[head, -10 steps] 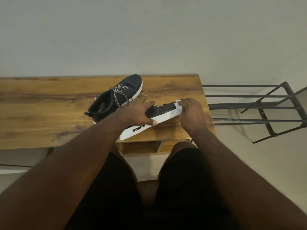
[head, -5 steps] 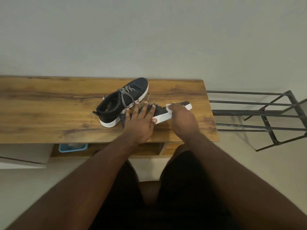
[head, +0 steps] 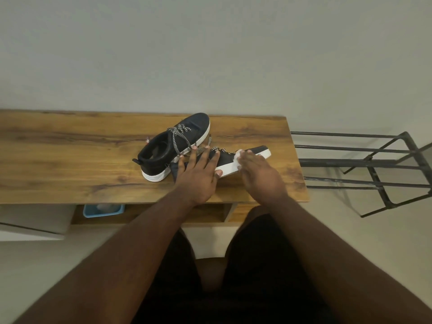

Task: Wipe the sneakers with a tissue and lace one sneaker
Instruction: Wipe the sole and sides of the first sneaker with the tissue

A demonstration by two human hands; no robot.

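Note:
Two black sneakers with white soles lie on the wooden table (head: 70,178). The far sneaker (head: 173,146) stands upright with black-and-white laces threaded. The near sneaker (head: 233,160) lies beside it, its toe pointing right. My left hand (head: 198,174) presses flat on the near sneaker's upper, fingers spread and straight. My right hand (head: 254,174) holds a crumpled white tissue (head: 237,155) against the sneaker's white sole and upper near the toe. Most of the tissue is hidden under the fingers.
A black metal rack (head: 364,169) stands right of the table on the floor. Under the table top sits a blue container (head: 102,210) on a shelf. A plain wall lies behind. My legs in black shorts are close to the table's front edge.
The near sneaker has gone from lifted at the table's front edge to lying on the table top. My left hand flattened on it. My right hand keeps the tissue near the toe.

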